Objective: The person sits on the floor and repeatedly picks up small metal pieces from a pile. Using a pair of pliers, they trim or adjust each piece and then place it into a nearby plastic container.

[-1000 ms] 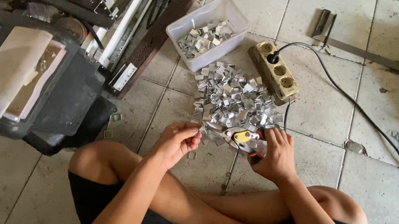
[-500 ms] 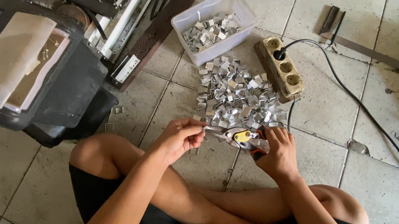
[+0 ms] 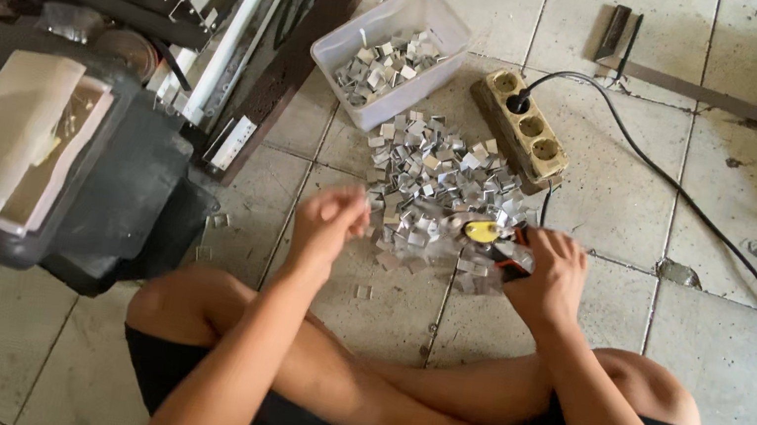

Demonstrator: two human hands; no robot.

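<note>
Right hand (image 3: 551, 276) clamps a yellow-tipped tool (image 3: 490, 240) pointing left over metal clips (image 3: 432, 186); blurred left hand (image 3: 329, 222) unclear.

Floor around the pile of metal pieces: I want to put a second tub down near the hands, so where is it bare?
Bare tile lies right of the right hand, between the black cable and the knee. A narrower patch lies left of the left hand, before the dark case. Crowded: the metal pieces, white tub and power strip ahead.

We have open tile floor (image 3: 590, 204) right of the power strip (image 3: 521, 129); its black cable (image 3: 681, 198) and the metal-clip pile (image 3: 437, 186) block ahead.
</note>
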